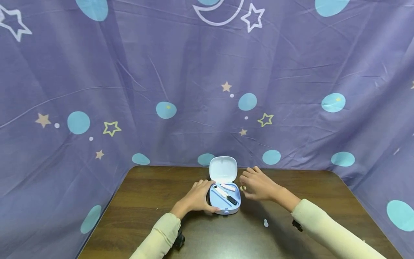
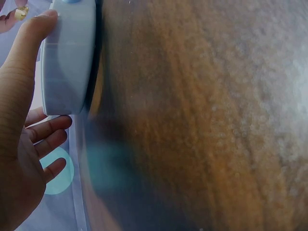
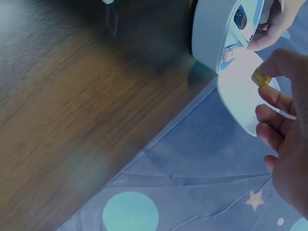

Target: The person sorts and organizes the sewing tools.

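Note:
A blue-and-white hinged case (image 1: pixel 225 207) stands on the table with its white lid (image 1: pixel 223 169) raised at the back. Inside lie a slim white tool with a black end (image 1: pixel 231 200) and a smaller white piece (image 1: pixel 228 187). My left hand (image 1: pixel 198 197) holds the case from the left, thumb at its front edge and fingers along the far side. To the right of the case, my right hand (image 1: pixel 258 185) pinches a small gold, glittery piece (image 3: pixel 261 78) between thumb and index finger. The other right fingers are loosely bent.
A small white piece (image 1: pixel 266 223) lies on the brown wooden table (image 1: pixel 129 223), right of the case and closer to me. Behind the table hangs a purple curtain (image 1: pixel 194 136) with stars and dots, close to the raised lid.

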The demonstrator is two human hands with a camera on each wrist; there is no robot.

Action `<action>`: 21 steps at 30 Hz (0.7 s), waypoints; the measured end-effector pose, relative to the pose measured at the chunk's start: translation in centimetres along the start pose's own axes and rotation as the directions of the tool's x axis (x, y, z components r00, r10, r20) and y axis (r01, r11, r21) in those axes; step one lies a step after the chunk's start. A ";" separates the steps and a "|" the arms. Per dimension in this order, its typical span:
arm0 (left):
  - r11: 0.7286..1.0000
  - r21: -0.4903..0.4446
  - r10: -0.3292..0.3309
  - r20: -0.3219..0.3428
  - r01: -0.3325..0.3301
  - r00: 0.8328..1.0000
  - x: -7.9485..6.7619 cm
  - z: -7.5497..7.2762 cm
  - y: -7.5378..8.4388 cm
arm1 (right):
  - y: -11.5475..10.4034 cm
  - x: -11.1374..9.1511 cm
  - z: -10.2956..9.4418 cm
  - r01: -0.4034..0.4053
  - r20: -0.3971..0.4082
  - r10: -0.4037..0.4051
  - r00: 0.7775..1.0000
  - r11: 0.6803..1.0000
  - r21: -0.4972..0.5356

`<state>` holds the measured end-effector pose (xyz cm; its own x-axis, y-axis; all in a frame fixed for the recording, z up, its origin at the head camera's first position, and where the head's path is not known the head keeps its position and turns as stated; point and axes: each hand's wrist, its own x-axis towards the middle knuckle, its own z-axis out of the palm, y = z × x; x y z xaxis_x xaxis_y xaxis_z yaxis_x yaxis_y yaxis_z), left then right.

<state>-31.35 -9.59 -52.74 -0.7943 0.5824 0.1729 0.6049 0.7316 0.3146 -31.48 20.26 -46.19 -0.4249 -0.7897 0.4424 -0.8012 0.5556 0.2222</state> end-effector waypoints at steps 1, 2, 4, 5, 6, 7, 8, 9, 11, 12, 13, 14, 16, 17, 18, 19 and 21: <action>1.000 0.001 0.001 0.001 -0.001 1.000 0.0 0.0 0.0 | -0.1 0.1 0.2 -0.002 0.012 0.002 1.000 1.000 0.000; 1.000 0.002 0.001 0.002 -0.001 1.000 0.0 0.0 0.1 | -0.2 0.3 0.3 -0.004 0.024 0.004 1.000 1.000 0.002; 1.000 0.000 0.001 0.006 -0.001 1.000 0.0 0.0 0.2 | -0.3 0.6 0.6 -0.002 0.040 0.002 0.999 1.000 0.009; 1.000 -0.003 -0.001 0.008 0.001 1.000 0.0 0.0 0.2 | -0.4 0.7 0.7 0.000 0.046 0.000 0.999 1.000 0.011; 1.000 -0.003 -0.001 0.008 0.001 1.000 0.0 0.0 0.2 | -0.4 0.8 0.8 0.003 0.049 -0.003 0.999 1.000 0.013; 1.000 -0.004 -0.001 0.009 0.001 1.000 0.0 0.0 0.2 | -0.5 0.9 0.9 0.005 0.051 -0.006 0.999 1.000 0.015; 1.000 -0.005 -0.003 0.010 0.003 1.000 0.0 0.0 0.2 | -0.6 1.0 0.9 0.006 0.056 -0.007 0.998 1.000 0.017; 1.000 -0.006 -0.004 0.010 0.004 1.000 0.0 0.0 0.2 | -0.6 1.2 1.0 0.005 0.059 -0.006 0.998 1.000 0.019; 1.000 -0.006 -0.005 0.007 0.005 1.000 0.0 0.0 0.2 | -0.8 1.4 1.0 0.000 0.079 -0.001 0.997 1.000 0.015; 1.000 -0.002 -0.004 0.004 0.004 1.000 0.1 0.0 0.2 | -0.8 1.5 1.0 -0.004 0.091 0.002 0.996 1.000 0.015; 1.000 0.001 -0.004 0.003 0.004 1.000 0.1 0.0 0.1 | -0.9 1.5 1.1 -0.008 0.107 0.006 0.994 1.000 0.012; 1.000 0.002 -0.005 0.002 0.005 1.000 0.1 0.1 0.1 | -0.9 1.6 1.1 -0.012 0.124 0.011 0.992 1.000 0.010; 1.000 0.005 -0.007 0.004 0.007 1.000 0.0 0.1 0.1 | -1.0 1.7 1.2 -0.017 0.158 0.016 0.987 1.000 0.005; 1.000 0.006 -0.008 0.004 0.008 1.000 0.0 0.1 0.0 | -1.1 1.8 1.2 -0.020 0.173 0.019 0.985 1.000 0.003; 1.000 0.008 -0.008 0.004 0.008 1.000 0.0 0.1 0.0 | -1.1 1.8 1.3 -0.019 0.183 0.019 0.983 1.000 0.001; 1.000 0.009 -0.010 0.006 0.010 1.000 0.0 0.1 0.0 | -1.2 1.8 1.4 -0.018 0.191 0.017 0.981 1.000 0.002; 1.000 0.008 -0.011 0.008 0.011 1.000 0.0 0.1 0.0 | -1.3 1.9 1.5 -0.015 0.205 0.012 0.979 1.000 0.009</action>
<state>-31.31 -9.55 -52.86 -0.8006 0.5770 0.1615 0.5963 0.7410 0.3089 -31.87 17.65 -46.97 -0.5122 -0.8193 0.2578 -0.7987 0.5647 0.2078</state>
